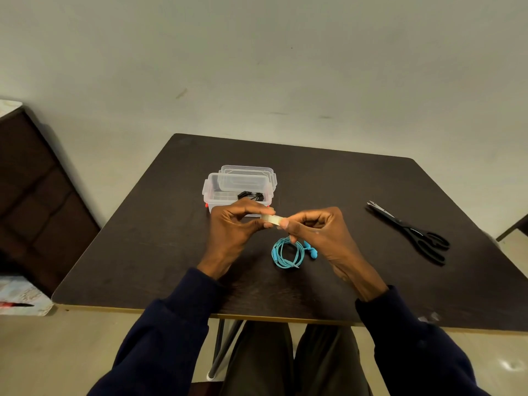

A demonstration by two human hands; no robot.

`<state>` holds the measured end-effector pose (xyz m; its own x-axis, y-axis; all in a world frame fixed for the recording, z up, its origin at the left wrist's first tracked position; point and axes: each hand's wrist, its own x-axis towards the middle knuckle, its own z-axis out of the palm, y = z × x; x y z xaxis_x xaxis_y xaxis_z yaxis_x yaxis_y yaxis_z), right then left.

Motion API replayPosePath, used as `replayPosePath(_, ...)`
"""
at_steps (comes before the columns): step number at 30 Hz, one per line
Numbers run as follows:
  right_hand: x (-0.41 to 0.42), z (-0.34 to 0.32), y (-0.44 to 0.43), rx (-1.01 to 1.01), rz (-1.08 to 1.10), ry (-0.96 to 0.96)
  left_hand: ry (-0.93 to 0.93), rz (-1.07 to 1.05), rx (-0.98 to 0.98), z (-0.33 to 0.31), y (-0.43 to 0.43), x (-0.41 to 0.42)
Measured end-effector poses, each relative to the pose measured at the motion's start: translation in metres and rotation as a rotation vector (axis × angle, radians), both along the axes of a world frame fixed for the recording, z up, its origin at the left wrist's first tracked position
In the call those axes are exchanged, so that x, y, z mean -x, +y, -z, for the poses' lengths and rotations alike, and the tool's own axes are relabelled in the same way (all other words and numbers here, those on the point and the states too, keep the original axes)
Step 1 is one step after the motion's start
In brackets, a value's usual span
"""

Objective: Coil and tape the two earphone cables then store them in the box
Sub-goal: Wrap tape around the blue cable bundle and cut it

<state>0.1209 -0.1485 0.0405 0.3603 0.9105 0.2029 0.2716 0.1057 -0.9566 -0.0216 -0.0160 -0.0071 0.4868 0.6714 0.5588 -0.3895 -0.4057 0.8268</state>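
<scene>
— On worktop (160,252), centre: one coiled blue earphone cable (287,252); behind, one black earphone cable (251,195) inside one clear box (211,195).
— Grips?
— Narrow: left hand (234,230) and right hand (320,232) pinching one tape piece (271,220). One scissors (411,232), well right.

Plain room: scuffed bare wall (257,67), dark table (343,190), wooden cabinet (34,201).

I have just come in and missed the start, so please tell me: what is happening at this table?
A person sits at a dark table and pinches clear tape between the left hand and the right hand. The blue earphone cable lies coiled on the table under the hands. The black earphones are already in the open clear box. Scissors lie untouched to the right.
</scene>
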Motion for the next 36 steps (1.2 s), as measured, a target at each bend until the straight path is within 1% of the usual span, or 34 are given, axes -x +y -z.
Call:
replayPosePath(5,-0.006,-0.004,-0.005,0.013,-0.128,0.031,-0.027,0.079,0.164,-0.001,0.001,0.005)
replayPosePath(9,-0.009,-0.007,-0.005,0.017,-0.125,0.011,0.005,0.162,0.288,-0.001,-0.002,0.008)
replayPosePath(10,-0.009,-0.008,-0.005,0.017,-0.115,0.004,0.024,0.162,0.275,-0.002,-0.002,0.008)
replayPosePath(11,-0.009,-0.007,-0.005,0.016,-0.1,-0.006,0.049,0.148,0.221,-0.004,-0.001,0.009)
replayPosePath(14,-0.008,-0.006,-0.005,-0.002,-0.024,-0.048,0.161,0.051,-0.106,-0.013,-0.002,0.007)
replayPosePath(16,-0.006,-0.005,-0.004,-0.017,-0.003,-0.081,0.214,0.021,-0.198,-0.02,-0.007,0.005)
replayPosePath(18,-0.004,-0.004,-0.004,-0.02,-0.012,-0.093,0.221,-0.048,-0.259,-0.023,-0.011,0.004)
replayPosePath(20,-0.002,-0.003,-0.004,-0.027,-0.025,-0.061,0.19,-0.068,-0.256,-0.023,-0.012,0.006)
replayPosePath(24,-0.005,-0.003,-0.005,-0.044,-0.036,0.008,0.151,-0.101,-0.136,-0.021,-0.005,0.011)
replayPosePath(32,-0.012,-0.004,-0.005,-0.008,-0.131,0.069,0.081,-0.092,-0.093,-0.017,0.002,0.011)
replayPosePath(36,-0.014,-0.006,-0.007,-0.01,-0.168,0.071,0.054,-0.059,-0.024,-0.013,0.004,0.01)
